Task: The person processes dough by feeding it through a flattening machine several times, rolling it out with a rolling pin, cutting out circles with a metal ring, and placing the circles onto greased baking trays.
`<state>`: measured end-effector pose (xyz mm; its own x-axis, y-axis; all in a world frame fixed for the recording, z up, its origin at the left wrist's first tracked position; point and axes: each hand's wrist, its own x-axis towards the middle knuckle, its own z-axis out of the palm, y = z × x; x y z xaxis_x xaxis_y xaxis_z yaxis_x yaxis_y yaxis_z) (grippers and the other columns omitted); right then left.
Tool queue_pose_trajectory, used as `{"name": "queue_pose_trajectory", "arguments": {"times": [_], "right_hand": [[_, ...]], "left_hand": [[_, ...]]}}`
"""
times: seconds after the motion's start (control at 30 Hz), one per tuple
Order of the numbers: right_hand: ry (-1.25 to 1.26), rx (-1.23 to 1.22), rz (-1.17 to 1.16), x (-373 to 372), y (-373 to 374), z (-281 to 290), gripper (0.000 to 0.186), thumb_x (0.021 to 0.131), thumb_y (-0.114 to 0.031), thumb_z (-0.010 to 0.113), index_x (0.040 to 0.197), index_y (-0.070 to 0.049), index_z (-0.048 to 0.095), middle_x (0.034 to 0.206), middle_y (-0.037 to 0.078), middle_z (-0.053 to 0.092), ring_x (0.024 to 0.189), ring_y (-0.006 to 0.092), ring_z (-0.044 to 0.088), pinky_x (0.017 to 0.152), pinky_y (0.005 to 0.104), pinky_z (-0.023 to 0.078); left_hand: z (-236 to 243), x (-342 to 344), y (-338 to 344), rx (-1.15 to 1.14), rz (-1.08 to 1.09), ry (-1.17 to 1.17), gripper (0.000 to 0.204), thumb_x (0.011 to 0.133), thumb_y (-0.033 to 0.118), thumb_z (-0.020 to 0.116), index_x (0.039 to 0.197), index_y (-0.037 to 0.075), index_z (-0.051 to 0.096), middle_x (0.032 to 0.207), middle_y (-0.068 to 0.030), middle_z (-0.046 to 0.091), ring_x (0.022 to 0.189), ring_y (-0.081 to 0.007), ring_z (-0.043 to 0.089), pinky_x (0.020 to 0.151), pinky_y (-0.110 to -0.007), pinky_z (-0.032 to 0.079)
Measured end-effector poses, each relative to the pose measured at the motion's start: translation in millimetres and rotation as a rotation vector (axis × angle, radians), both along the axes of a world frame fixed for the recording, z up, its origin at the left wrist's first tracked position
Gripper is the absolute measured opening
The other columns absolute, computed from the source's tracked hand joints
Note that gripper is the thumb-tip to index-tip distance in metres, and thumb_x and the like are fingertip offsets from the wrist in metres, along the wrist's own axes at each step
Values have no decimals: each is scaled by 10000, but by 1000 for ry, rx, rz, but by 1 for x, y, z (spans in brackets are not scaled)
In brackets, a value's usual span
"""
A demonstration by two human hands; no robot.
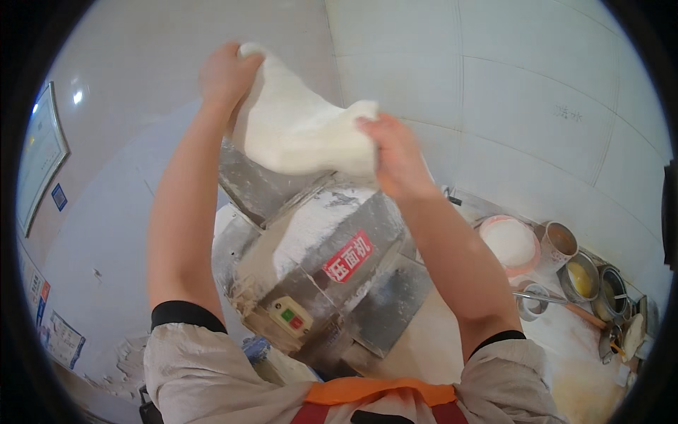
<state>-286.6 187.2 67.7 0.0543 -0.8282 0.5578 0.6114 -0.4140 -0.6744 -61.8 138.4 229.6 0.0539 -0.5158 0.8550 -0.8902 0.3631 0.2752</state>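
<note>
Left hand (224, 76), right hand (395, 157): grip clamped on dough sheet (293, 131) above steel machine (332, 261).

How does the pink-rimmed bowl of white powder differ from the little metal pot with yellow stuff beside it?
The pink-rimmed bowl is wider, shallow and heaped with white powder; the metal pot is smaller and deeper, and holds something yellow. The bowl sits nearer the floury metal machine; the pot lies farther right among other pots. Both are round, open-topped and untouched by either hand.
</note>
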Motion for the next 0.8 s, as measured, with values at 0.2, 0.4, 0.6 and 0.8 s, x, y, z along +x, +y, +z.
{"name": "queue_pose_trajectory", "arguments": {"times": [0.2,0.4,0.6,0.8], "right_hand": [[343,62,-370,53,-13,-92,320,864,-141,641,1136,24,600,930,85,678,790,157,648,725,300,524],[258,592,-570,-17,41,-276,241,839,-76,602,1056,29,598,824,99,628,654,153,601,579,268,479],[757,1278,-617,-74,122,-439,414,803,-90,581,1196,36,554,956,182,633,778,232,626,643,338,510],[775,1336,-721,-19,118,-390,470,799,-151,551,1245,-8,512,1098,194,640,974,306,629,800,374,500]], "left_hand": [[-111,99,-120,534,350,-542,856,704,508,729,1422,191,387,1491,-96,334,1402,-293,244,1095,-588,216],[-190,114,-129,785,170,-807,989,632,564,748,1464,227,333,1570,-84,161,1460,-306,16,1114,-637,76],[-213,77,-126,763,78,-915,994,630,521,771,1468,224,327,1569,-83,168,1450,-332,73,1109,-638,90],[-242,63,-143,690,-1,-1004,911,704,269,781,1478,240,301,1574,-73,154,1447,-346,103,1086,-665,121]]}}
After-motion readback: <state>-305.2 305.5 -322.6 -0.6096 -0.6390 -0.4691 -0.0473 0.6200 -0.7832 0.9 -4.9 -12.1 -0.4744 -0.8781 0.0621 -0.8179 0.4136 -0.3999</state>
